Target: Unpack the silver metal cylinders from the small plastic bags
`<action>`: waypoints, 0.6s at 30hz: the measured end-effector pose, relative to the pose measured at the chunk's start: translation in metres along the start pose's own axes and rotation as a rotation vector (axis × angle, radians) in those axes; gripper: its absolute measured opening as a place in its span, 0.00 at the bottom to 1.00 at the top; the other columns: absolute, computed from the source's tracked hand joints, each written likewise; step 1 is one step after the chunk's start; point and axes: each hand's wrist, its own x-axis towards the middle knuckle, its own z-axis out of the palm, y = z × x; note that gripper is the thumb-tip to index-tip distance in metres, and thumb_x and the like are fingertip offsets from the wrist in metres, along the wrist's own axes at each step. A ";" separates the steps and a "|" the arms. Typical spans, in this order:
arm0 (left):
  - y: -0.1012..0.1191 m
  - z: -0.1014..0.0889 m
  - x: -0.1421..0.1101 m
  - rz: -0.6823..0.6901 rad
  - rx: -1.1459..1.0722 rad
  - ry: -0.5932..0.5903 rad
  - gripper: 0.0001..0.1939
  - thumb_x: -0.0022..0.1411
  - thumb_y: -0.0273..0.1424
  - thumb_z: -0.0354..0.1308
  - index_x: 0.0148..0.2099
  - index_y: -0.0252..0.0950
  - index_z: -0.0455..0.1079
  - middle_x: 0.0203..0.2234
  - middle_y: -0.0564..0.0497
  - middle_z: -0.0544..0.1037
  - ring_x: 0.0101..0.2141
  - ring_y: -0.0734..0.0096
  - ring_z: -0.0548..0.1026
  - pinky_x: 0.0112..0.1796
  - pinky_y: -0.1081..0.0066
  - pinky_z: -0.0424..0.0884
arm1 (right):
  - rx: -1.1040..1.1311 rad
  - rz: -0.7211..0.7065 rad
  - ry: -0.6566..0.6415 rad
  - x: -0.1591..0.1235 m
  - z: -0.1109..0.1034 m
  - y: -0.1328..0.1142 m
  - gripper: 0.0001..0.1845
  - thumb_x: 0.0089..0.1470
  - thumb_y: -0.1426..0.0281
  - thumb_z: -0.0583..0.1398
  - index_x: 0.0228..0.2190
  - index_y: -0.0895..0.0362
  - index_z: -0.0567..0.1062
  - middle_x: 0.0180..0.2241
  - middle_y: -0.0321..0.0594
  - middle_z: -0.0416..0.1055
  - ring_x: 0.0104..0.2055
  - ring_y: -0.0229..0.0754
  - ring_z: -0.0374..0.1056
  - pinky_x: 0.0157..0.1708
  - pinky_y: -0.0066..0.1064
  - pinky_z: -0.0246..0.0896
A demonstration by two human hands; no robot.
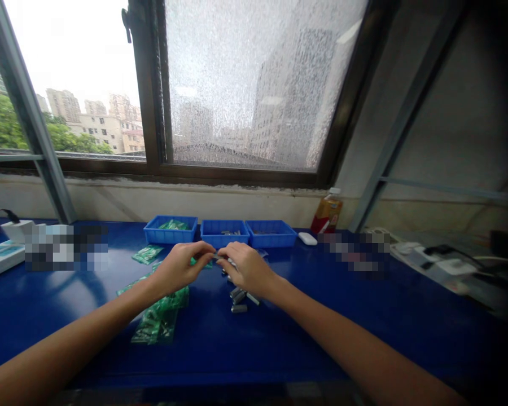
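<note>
My left hand (185, 263) and my right hand (249, 269) meet over the middle of the blue table, fingertips pinched close together. Between them sits a small greyish piece (215, 256), mostly covered by the fingers and too small to name. Short metal cylinders (239, 308) lie loose just below my right hand, some partly hidden by it. Under and beside my left forearm, green clear packets (154, 324) with small parts inside lie in an overlapping heap. Another green packet (147, 254) rests farther back, to the left of my left hand.
Three blue bins stand in a row beyond my hands: the left bin (169, 235) holds green packets, the middle bin (224, 239) small metal parts. The right bin's (271, 242) contents are unclear. A white case (307, 239), a bottle (329, 210) and a power strip (2, 260) stand around.
</note>
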 end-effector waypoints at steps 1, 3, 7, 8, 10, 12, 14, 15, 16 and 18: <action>0.000 0.000 0.000 0.036 0.018 0.009 0.08 0.60 0.30 0.50 0.40 0.34 0.68 0.31 0.50 0.76 0.31 0.72 0.73 0.33 0.73 0.67 | 0.013 0.007 0.009 0.000 -0.001 0.000 0.09 0.56 0.69 0.53 0.34 0.60 0.70 0.29 0.41 0.69 0.32 0.39 0.63 0.33 0.29 0.55; 0.000 0.000 -0.001 0.099 0.036 0.017 0.09 0.59 0.30 0.52 0.42 0.34 0.67 0.33 0.49 0.75 0.34 0.71 0.72 0.35 0.73 0.67 | 0.037 0.012 0.017 0.000 -0.002 0.000 0.10 0.58 0.69 0.51 0.33 0.60 0.70 0.29 0.41 0.69 0.31 0.39 0.62 0.33 0.29 0.55; -0.002 0.003 -0.002 0.106 0.055 0.037 0.08 0.62 0.32 0.49 0.39 0.35 0.68 0.32 0.49 0.75 0.34 0.71 0.72 0.36 0.73 0.66 | 0.076 0.039 0.011 0.000 -0.004 -0.003 0.14 0.59 0.68 0.48 0.30 0.59 0.70 0.26 0.39 0.68 0.29 0.38 0.62 0.32 0.29 0.54; -0.002 0.004 -0.002 0.091 0.064 0.038 0.09 0.62 0.33 0.49 0.39 0.35 0.68 0.32 0.49 0.75 0.34 0.70 0.72 0.35 0.72 0.66 | 0.086 0.056 0.021 0.000 -0.005 -0.004 0.13 0.59 0.68 0.49 0.30 0.59 0.70 0.26 0.39 0.68 0.30 0.38 0.62 0.32 0.29 0.55; -0.002 0.005 -0.001 0.061 0.083 0.032 0.11 0.63 0.34 0.48 0.38 0.35 0.68 0.32 0.49 0.75 0.34 0.69 0.72 0.36 0.72 0.65 | 0.105 0.099 0.062 0.000 -0.006 -0.006 0.08 0.55 0.66 0.54 0.33 0.58 0.69 0.28 0.39 0.69 0.31 0.38 0.63 0.33 0.29 0.55; -0.001 0.005 -0.001 0.034 0.088 0.011 0.12 0.64 0.34 0.46 0.36 0.34 0.68 0.30 0.49 0.75 0.33 0.69 0.72 0.35 0.72 0.65 | 0.109 0.113 0.093 0.000 -0.007 -0.007 0.11 0.51 0.67 0.58 0.37 0.58 0.67 0.31 0.39 0.69 0.34 0.39 0.64 0.35 0.29 0.56; -0.002 0.006 -0.001 0.007 0.075 -0.015 0.15 0.65 0.35 0.44 0.34 0.34 0.68 0.28 0.50 0.75 0.30 0.70 0.72 0.33 0.73 0.64 | 0.080 0.082 0.081 0.000 -0.007 -0.008 0.10 0.52 0.68 0.58 0.37 0.58 0.67 0.32 0.39 0.69 0.35 0.39 0.64 0.35 0.29 0.56; -0.002 0.007 -0.001 -0.005 0.067 -0.030 0.16 0.65 0.35 0.43 0.33 0.34 0.68 0.27 0.51 0.75 0.29 0.71 0.72 0.32 0.74 0.64 | 0.056 0.058 0.065 0.001 -0.008 -0.007 0.07 0.53 0.69 0.57 0.35 0.57 0.68 0.32 0.39 0.69 0.35 0.39 0.64 0.35 0.29 0.55; -0.003 0.009 0.000 -0.015 0.064 -0.049 0.18 0.65 0.35 0.41 0.32 0.34 0.68 0.26 0.51 0.75 0.29 0.71 0.72 0.32 0.74 0.64 | 0.026 0.040 0.053 0.002 -0.008 -0.005 0.05 0.54 0.69 0.55 0.33 0.57 0.68 0.32 0.39 0.69 0.35 0.39 0.64 0.35 0.29 0.55; -0.005 0.014 0.002 -0.011 0.086 -0.092 0.18 0.66 0.36 0.41 0.35 0.33 0.69 0.30 0.49 0.75 0.32 0.70 0.72 0.35 0.72 0.66 | -0.043 0.050 0.057 0.004 -0.008 0.004 0.07 0.56 0.68 0.53 0.31 0.58 0.69 0.31 0.40 0.68 0.35 0.39 0.63 0.35 0.30 0.55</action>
